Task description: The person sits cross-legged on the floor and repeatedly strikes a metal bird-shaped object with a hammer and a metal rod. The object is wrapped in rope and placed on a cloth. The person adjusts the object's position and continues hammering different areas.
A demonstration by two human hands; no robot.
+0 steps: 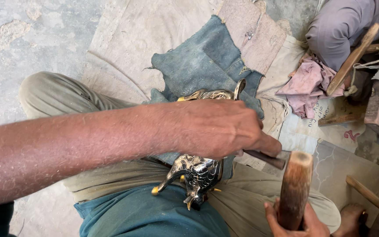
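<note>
Right now my left hand [218, 127] is clamped around a dark chisel [266, 159] whose tip end pokes out past my thumb, pointing toward the wooden mallet [294, 188] that my right hand [292, 221] grips by its lower end, upright. Under my left hand, on my lap, lies a polished metal bird figurine [196, 171], its long axis running away from me. It looks heavy, rigid and slick, so I judge holding its body safest.
</note>
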